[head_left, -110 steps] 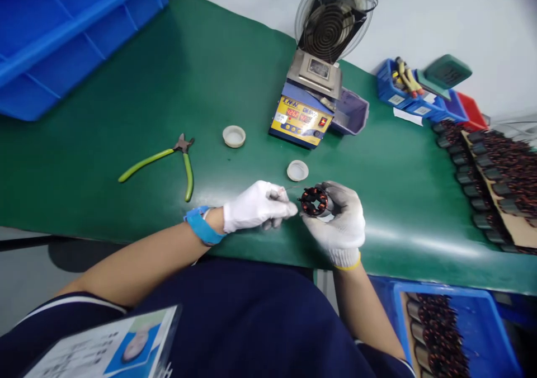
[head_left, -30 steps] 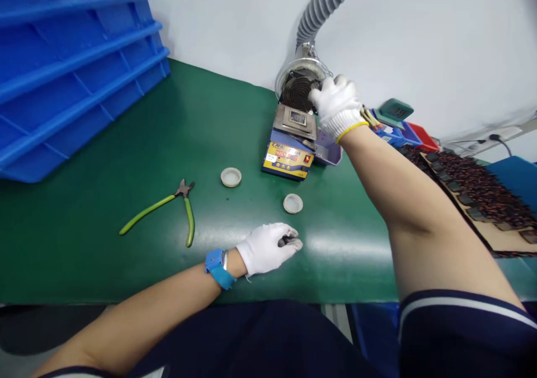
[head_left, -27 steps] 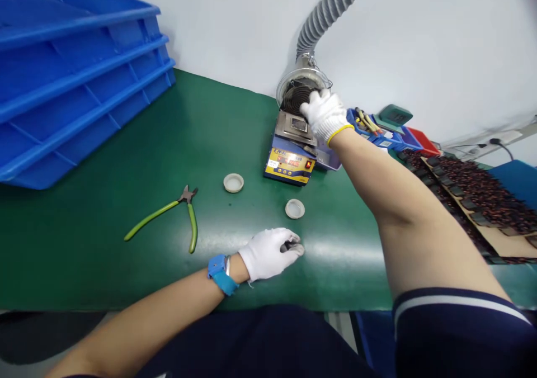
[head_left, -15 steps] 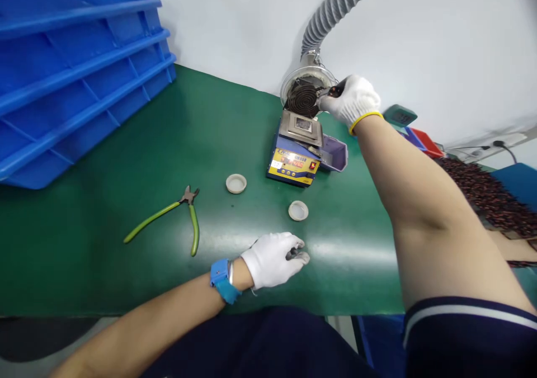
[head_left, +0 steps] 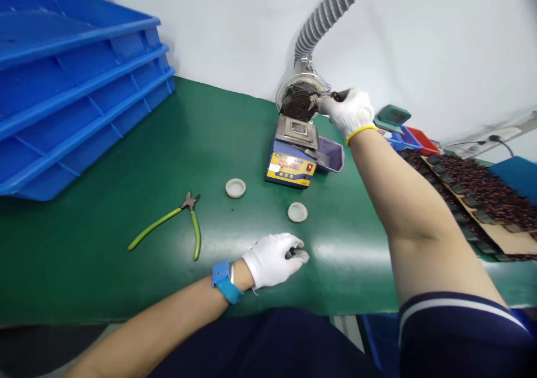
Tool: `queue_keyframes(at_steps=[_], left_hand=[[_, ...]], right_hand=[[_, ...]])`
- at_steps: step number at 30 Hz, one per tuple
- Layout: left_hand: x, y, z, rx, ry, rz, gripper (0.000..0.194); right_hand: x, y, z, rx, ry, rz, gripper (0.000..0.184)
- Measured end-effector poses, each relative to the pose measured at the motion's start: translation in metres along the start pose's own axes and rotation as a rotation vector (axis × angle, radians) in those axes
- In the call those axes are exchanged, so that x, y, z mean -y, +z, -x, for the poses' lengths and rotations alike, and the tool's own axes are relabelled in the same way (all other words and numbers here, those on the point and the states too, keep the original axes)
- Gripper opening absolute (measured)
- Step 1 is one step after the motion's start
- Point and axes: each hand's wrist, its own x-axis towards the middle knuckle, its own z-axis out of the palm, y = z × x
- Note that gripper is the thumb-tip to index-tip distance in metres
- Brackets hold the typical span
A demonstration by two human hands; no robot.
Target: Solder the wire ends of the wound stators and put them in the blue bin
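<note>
My right hand (head_left: 346,112), in a white glove with a yellow cuff, is closed around a dark component with copper-coloured bits (head_left: 334,95). It is in front of the round fume hood, close to a dark spiral grille (head_left: 300,105). Just below stands a blue-and-yellow solder pot (head_left: 289,168) with a metal top and a lit display. My left hand (head_left: 274,259), white-gloved, rests on the green table with its fingers curled around something dark that I cannot make out. A small white dish (head_left: 297,212) lies just beyond it.
Green-handled cutters (head_left: 191,202) lie spread at left, near another white dish (head_left: 235,188). Stacked blue crates (head_left: 84,104) fill the left. A purple bin (head_left: 331,155) adjoins the pot. Rows of dark components (head_left: 474,193) are at right. A grey hose (head_left: 329,17) rises behind.
The view has shifted a little, showing more of the component rows at right. My right hand stays by the hood and has turned slightly. My left hand rests in the same place.
</note>
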Motion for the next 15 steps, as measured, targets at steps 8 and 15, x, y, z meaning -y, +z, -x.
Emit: queue_keyframes(at_steps=[8,15], left_hand=[[0.003,-0.008,-0.005,0.000,-0.026,-0.010,0.045],[0.011,-0.018,-0.001,0.016,-0.165,-0.147,0.049]], right_hand=[[-0.047,-0.076,0.096,0.045,0.271,-0.925,0.026],[-0.129,-0.118,0.281,-0.098,0.419,-0.988,0.080]])
